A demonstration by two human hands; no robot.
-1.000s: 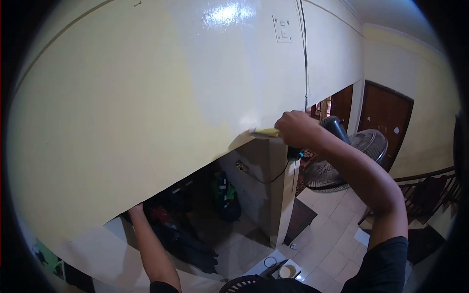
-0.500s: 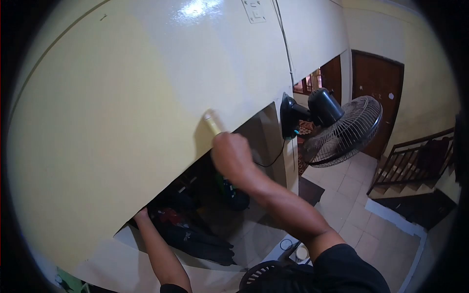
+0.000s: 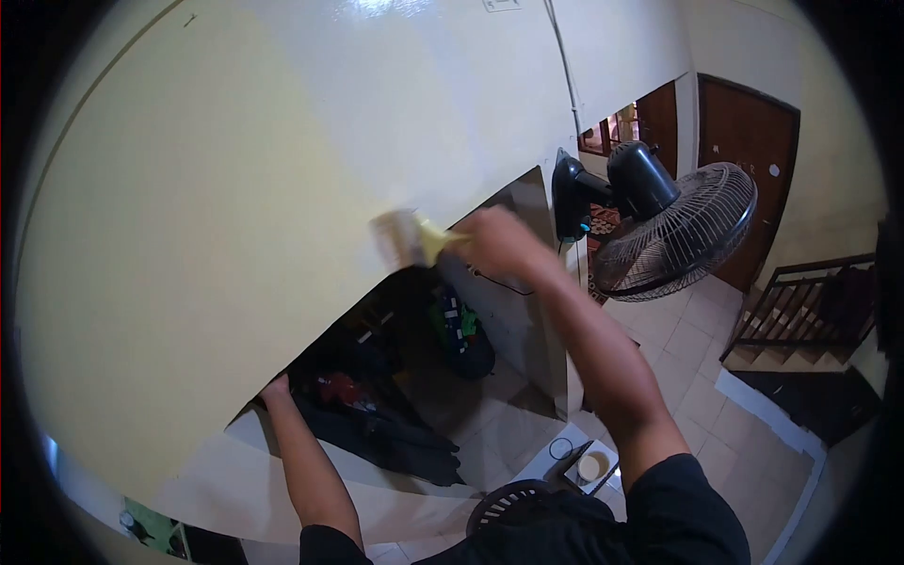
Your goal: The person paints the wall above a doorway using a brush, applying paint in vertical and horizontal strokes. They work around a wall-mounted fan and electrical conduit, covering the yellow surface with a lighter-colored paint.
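Note:
In my right hand [image 3: 499, 240] is a paintbrush [image 3: 430, 240], its yellow handle in my closed fingers. The wide bristles, blurred by motion, are against or very near the pale yellow wall [image 3: 207, 217], just above the slanted lower edge of the wall. A whiter, glossy band runs down the wall above the brush. My left hand [image 3: 276, 388] reaches up to that same edge at the lower left, and its fingers are hidden behind it. Below me, a tub of pale paint [image 3: 592, 466] stands on a white surface.
A black wall fan [image 3: 673, 221] juts out close to the right of my right arm. Through the opening under the wall edge lie dark clothes [image 3: 377, 428] and a dark bag [image 3: 463, 339]. A black basket [image 3: 508, 504] is near my body. Stairs with a railing [image 3: 800, 301] stand at right.
The brush has swung from pointing up the wall to lying sideways, bristles leftward. My right hand has moved up and right. My left hand stays at the edge; the view has shifted slightly.

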